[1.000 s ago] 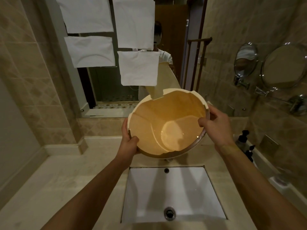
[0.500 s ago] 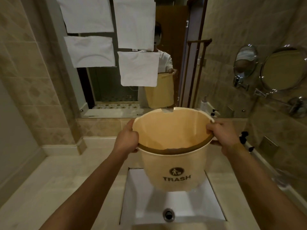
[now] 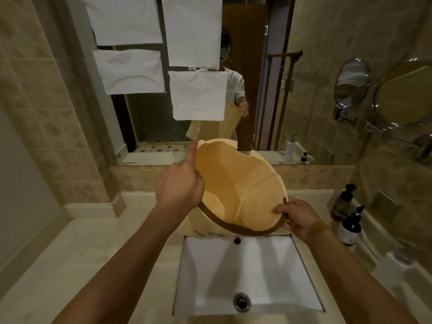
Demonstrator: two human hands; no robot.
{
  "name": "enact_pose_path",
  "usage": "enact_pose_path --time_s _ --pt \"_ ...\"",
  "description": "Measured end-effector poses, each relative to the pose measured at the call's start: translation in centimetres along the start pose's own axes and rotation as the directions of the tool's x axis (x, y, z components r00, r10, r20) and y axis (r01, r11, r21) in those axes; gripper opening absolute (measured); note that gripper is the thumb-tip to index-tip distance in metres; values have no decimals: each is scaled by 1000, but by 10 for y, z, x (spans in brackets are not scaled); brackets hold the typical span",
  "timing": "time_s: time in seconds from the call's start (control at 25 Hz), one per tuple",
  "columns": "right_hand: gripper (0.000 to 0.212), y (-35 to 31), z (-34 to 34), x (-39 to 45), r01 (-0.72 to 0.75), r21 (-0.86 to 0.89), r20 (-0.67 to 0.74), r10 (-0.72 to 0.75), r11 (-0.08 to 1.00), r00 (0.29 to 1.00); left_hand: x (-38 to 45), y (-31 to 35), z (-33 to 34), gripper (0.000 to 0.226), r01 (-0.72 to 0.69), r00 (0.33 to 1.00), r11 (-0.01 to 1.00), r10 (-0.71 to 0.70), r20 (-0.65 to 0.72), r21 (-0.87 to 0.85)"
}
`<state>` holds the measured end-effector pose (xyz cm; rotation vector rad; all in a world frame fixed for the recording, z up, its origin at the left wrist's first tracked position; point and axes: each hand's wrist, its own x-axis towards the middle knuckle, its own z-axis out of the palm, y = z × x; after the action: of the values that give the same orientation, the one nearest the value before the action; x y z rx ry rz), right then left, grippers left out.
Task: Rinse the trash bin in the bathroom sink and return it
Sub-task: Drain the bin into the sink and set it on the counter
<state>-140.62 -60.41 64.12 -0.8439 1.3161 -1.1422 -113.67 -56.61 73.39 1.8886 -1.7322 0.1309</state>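
Since 0.5 s ago bin [image 3: 236, 190] has rolled left-side-up over sink [image 3: 247, 274]. Left hand [image 3: 178, 183] & right hand [image 3: 298, 217] grip rim. Swirl step; next: tip water out.

head view | worn at head height; faces forward and down | close above sink [image 3: 245, 272] | mirror [image 3: 245, 78] ahead

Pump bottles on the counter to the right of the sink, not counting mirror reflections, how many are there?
2. One dark pump bottle stands nearer the back wall; the second, with a pale label, stands just in front of it. More may sit beyond the right arm, out of view.
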Motion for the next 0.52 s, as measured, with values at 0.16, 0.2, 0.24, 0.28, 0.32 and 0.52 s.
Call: enact_pose_path --time_s 0.16,0.2,0.24,0.28,0.32,0.52 --pt "40 1 4 3 15 19 13 -15 1000 1000 0 -3 -1 66 2 1000 1000 -2 -12 -25" --pt "40 -1 4 3 26 19 11 -26 999 1000 0 -5 0 65 6 1000 999 -7 -22 -44" --pt "39 -2 6 2 41 12 6 -41 999 999 0 -8 0 65 8 999 998 -10 -30 -69" --pt "37 -4 6 1 61 -7 -3 -61 998 998 0 -11 2 64 10 999 995 -14 -36 -97" --pt "33 -7 7 0 85 -35 -20 -86 996 996 0 -13 4 63 18 999 992 -22 -37 -122" --pt "15 -20 11 -5 223 -137 -34 -230 965 973 15 -31 15 56 174 985 953 -173 24 -248"
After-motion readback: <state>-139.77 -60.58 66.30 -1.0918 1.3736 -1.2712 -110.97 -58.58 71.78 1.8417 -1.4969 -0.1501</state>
